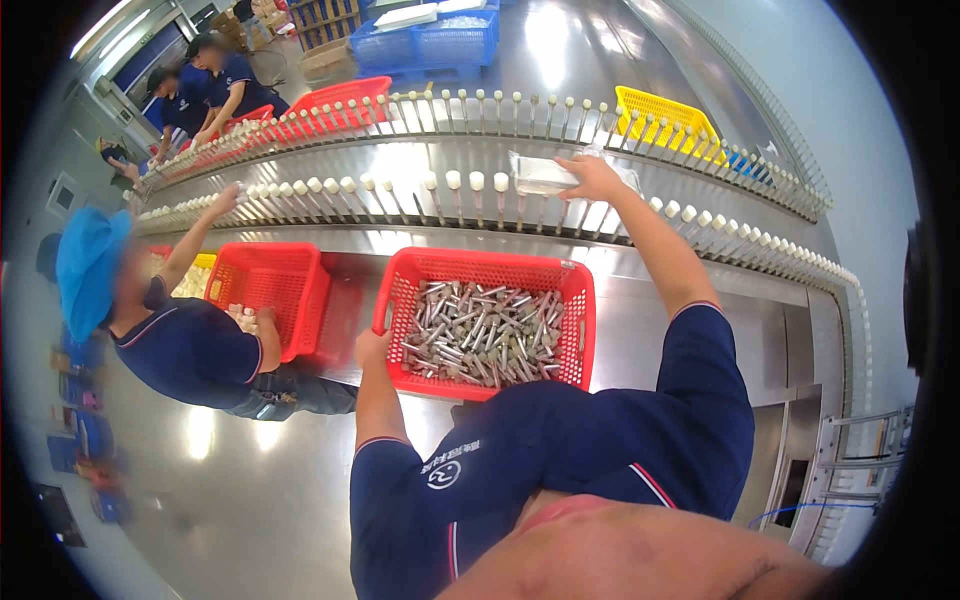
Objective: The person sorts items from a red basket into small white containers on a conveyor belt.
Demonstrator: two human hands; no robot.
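Note:
My left hand (373, 345) is closed on the left rim of a red plastic basket (490, 262), which stands right in front of my body. Inside it lies a loose heap of metal rods with thicker, dull ends (480, 335). Out over the near row of upright pins, my right hand (592, 180) grips a whitish, flat pack in clear plastic (543, 176). White caps (454, 180) top the pins left of the pack; the pins directly under it are partly hidden.
A co-worker in a blue cap (190, 340) reaches to the row at my left, beside another red basket (268, 255). A second pin row (480, 110) runs behind, with a yellow basket (665, 120) beyond. More people (215, 85) work at the far left.

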